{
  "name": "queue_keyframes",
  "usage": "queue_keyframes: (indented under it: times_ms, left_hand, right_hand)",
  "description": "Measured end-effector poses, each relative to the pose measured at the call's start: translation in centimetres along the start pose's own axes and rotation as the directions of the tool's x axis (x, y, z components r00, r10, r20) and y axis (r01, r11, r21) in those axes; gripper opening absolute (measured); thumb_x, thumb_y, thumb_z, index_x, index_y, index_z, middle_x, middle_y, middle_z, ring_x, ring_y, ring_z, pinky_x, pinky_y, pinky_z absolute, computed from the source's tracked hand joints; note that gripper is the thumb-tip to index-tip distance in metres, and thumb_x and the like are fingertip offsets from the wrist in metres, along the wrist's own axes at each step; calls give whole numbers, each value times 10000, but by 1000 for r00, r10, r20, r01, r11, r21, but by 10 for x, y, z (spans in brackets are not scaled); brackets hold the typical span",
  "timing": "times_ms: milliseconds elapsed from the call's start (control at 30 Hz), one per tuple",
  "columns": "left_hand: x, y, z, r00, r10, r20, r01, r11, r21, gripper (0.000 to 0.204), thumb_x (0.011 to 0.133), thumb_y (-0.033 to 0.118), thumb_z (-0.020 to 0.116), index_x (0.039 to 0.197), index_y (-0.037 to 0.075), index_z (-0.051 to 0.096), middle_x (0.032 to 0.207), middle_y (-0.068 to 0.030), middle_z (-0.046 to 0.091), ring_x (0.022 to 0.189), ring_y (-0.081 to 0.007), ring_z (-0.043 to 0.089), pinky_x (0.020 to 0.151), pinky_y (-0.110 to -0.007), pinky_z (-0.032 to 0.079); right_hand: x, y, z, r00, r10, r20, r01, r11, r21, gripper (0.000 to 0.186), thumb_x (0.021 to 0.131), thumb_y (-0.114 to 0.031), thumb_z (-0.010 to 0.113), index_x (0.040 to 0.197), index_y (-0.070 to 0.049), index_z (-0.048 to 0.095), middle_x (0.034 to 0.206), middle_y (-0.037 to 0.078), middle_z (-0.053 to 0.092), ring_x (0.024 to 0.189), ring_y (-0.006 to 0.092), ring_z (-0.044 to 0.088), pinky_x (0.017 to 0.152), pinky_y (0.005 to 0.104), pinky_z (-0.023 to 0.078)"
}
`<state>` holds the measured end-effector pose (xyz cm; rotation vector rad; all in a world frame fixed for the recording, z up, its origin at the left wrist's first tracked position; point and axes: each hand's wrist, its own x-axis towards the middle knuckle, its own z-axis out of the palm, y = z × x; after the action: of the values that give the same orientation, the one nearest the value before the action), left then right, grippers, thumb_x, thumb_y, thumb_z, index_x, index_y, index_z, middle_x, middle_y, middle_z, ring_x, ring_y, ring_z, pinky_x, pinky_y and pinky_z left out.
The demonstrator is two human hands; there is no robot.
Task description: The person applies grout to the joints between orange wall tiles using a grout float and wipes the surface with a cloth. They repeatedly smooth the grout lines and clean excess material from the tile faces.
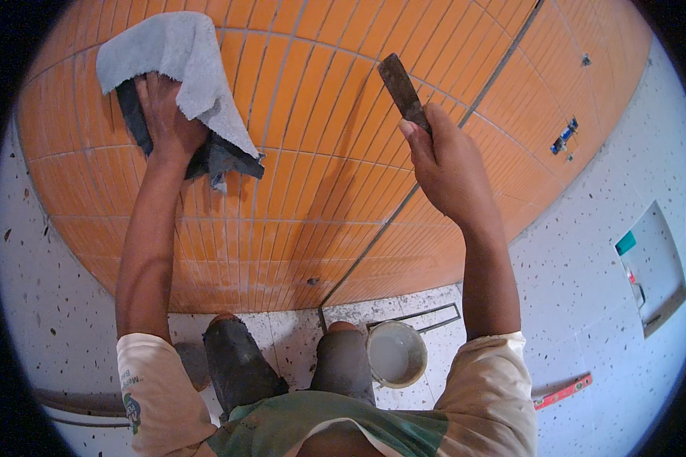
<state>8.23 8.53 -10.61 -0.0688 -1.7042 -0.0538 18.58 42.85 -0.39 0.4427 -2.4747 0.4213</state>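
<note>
My left hand (164, 114) presses a grey cloth (202, 57) against the orange tiled wall (305, 190), its fingers partly hidden under the folds. A darker side of the cloth hangs below the wrist. In my right hand (453, 171) is a flat, dark scraper (399, 85), its end pointing up and to the left. The fingers wrap round its lower part and hide it. The scraper is held in front of the wall, right of the cloth; whether it touches the tiles I cannot tell. Pale joints run between the narrow tiles, with whitish smears lower down.
A bucket (421, 365) of cloudy, pale liquid stands on the speckled floor by my right leg. Behind it lies a dark rectangular frame (457, 311). At right are a wall niche (667, 259), a red level (564, 391) and a blue fitting (564, 137) in the tiles.
</note>
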Motion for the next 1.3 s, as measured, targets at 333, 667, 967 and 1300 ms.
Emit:
queue_keyframes:
  times_ms: [333, 667, 967, 1300]
  left_hand:
    - [-1, -2, 5, 996, 44, -83, -43, 999, 11, 552, 691, 190, 805, 1208, 82, 642, 1254, -171, 574, 1238, -418, 443, 1097, -618, 252]
    - [3, 0, 0, 995, 31, -100, -32, 999, -2, 520, 731, 190, 757, 1225, 89, 629, 1280, -152, 561, 1233, -405, 444, 1079, -609, 276]
    - [5, 2, -4, 991, 49, -126, -56, 997, -47, 487, 727, 202, 750, 1188, 88, 641, 1249, -158, 573, 1210, -417, 449, 1073, -600, 281]
    - [7, 5, -5, 995, -18, -98, 13, 999, -51, 515, 683, 290, 765, 1139, 75, 664, 1214, -225, 584, 1229, -481, 434, 1072, -632, 279]
  right_hand:
    - [5, 1, 11, 1000, 17, -7, -16, 1000, 3, 260, 1009, -261, 539, 977, -5, 502, 743, 277, 624, 762, 496, 624, 656, 564, 460]
    - [-6, -9, -2, 999, -3, 48, 3, 1000, 1, 247, 1009, -250, 538, 1065, -9, 545, 758, 285, 631, 764, 485, 634, 645, 560, 466]
    - [37, -23, -1, 987, -27, -160, 41, 996, 82, 288, 1012, -282, 542, 1005, 5, 555, 751, 269, 632, 749, 483, 627, 643, 542, 466]
    - [64, -25, -25, 956, -45, -289, 77, 992, 98, 342, 1013, -317, 524, 998, 20, 580, 772, 256, 641, 771, 446, 648, 683, 510, 482]
